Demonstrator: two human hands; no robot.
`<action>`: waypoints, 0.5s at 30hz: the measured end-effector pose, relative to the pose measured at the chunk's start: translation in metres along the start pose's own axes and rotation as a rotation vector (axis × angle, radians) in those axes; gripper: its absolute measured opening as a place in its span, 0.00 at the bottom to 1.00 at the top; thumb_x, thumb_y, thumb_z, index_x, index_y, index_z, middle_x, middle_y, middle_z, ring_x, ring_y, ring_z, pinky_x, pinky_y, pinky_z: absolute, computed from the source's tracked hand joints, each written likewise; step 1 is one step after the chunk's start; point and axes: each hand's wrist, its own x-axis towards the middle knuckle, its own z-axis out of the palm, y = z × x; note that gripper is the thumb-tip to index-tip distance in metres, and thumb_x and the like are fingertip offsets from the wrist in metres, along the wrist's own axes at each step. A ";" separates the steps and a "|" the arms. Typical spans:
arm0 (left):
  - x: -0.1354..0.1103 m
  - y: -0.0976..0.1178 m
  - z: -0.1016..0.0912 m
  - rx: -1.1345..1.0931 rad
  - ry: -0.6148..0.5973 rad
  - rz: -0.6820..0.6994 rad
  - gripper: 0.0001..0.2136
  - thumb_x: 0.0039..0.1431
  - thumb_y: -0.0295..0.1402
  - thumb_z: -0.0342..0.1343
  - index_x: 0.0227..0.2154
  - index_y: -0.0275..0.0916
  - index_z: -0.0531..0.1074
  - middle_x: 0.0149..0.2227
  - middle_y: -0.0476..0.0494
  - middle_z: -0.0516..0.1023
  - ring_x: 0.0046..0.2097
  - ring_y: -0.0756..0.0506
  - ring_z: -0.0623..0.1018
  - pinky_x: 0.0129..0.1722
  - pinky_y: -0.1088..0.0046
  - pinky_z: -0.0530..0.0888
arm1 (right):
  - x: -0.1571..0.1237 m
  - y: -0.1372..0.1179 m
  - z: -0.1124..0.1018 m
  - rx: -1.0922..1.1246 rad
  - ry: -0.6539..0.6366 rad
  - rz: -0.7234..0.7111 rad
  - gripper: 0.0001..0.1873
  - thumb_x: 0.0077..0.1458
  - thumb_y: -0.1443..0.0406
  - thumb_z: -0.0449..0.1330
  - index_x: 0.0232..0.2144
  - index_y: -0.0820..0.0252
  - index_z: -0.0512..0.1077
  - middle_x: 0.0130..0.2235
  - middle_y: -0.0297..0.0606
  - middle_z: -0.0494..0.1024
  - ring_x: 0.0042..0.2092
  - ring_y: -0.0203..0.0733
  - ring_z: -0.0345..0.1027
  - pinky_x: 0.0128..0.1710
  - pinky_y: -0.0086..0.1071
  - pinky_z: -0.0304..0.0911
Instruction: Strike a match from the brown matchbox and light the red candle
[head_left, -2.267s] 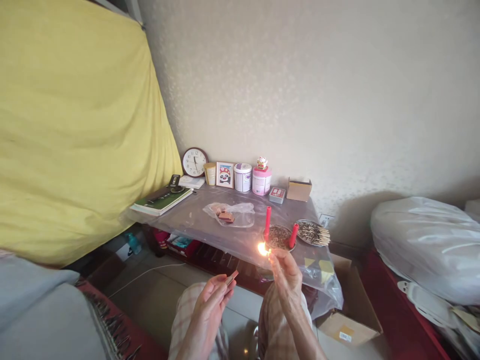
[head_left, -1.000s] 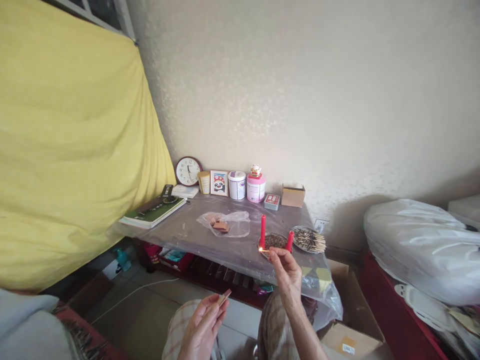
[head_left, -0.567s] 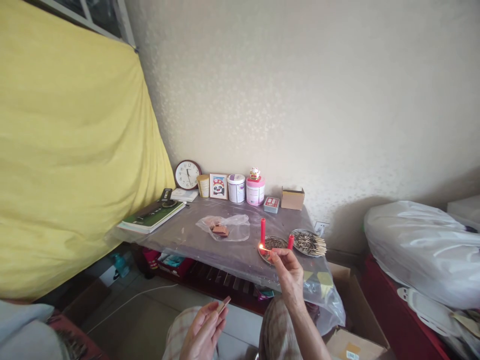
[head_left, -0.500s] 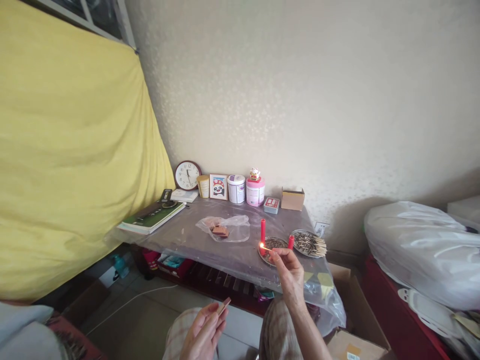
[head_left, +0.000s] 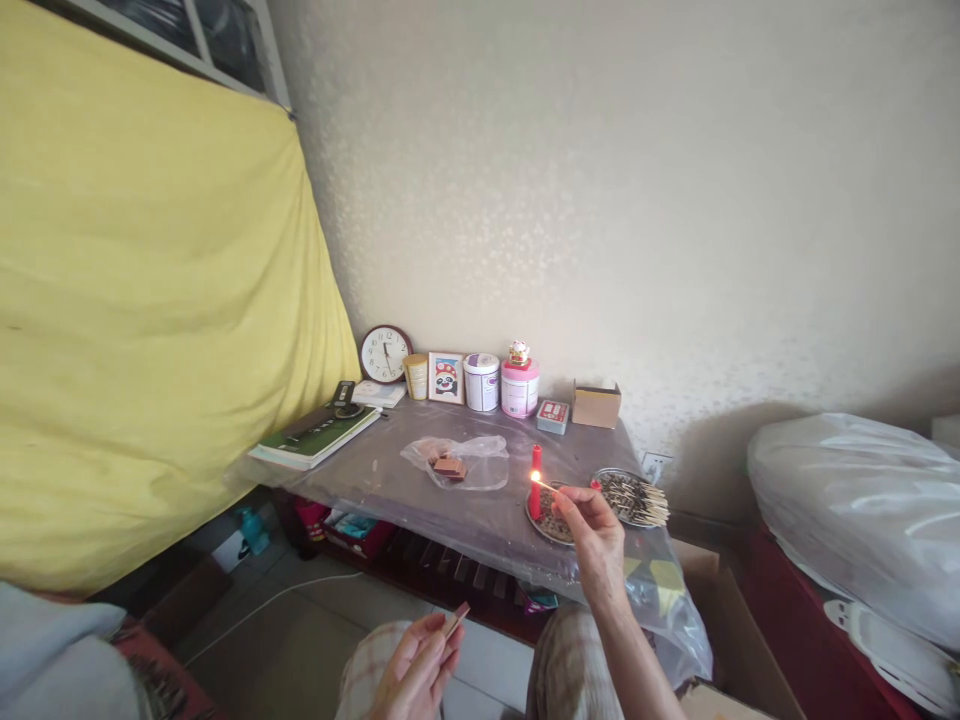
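My right hand [head_left: 592, 530] pinches a burning match [head_left: 547, 487]. Its flame is in front of the tall red candle [head_left: 536, 455], partway down the side; whether they touch I cannot tell. This candle stands upright on a round metal dish [head_left: 551, 532] with dark bits in it. Behind my fingers, the top of a second, shorter red candle [head_left: 595, 486] shows. Low over my lap, my left hand [head_left: 416, 665] is closed on a small flat brown matchbox [head_left: 456, 618]. Similar brown boxes [head_left: 450, 467] lie on a clear plastic bag [head_left: 491, 468] on the table.
A second dish [head_left: 621, 472] of used matches sits at the right of the plastic-covered table [head_left: 360, 480]. Along the back are a clock [head_left: 385, 354], a picture frame [head_left: 446, 378], tins [head_left: 481, 384], a small tin box [head_left: 553, 416] and a cardboard box [head_left: 597, 404]. Books [head_left: 319, 440] lie left.
My right hand has moved the burning match a little up along the tall candle, and the flame looks bigger. My left hand keeps its hold on the matchbox. The view has shifted slightly.
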 end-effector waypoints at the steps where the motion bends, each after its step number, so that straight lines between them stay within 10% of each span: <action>1: 0.000 0.000 0.001 -0.002 -0.002 0.002 0.11 0.47 0.34 0.71 0.34 0.38 0.80 0.43 0.35 0.87 0.47 0.41 0.83 0.51 0.66 0.75 | 0.001 0.000 0.000 0.002 -0.005 0.003 0.20 0.37 0.51 0.75 0.27 0.59 0.77 0.29 0.37 0.80 0.29 0.39 0.73 0.31 0.33 0.70; 15: 0.010 -0.005 -0.011 -0.082 -0.062 -0.106 0.10 0.40 0.34 0.75 0.28 0.42 0.82 0.35 0.42 0.89 0.39 0.46 0.85 0.40 0.72 0.78 | 0.021 -0.008 0.004 -0.199 0.017 -0.131 0.22 0.46 0.46 0.68 0.30 0.60 0.76 0.21 0.31 0.73 0.21 0.35 0.61 0.20 0.29 0.59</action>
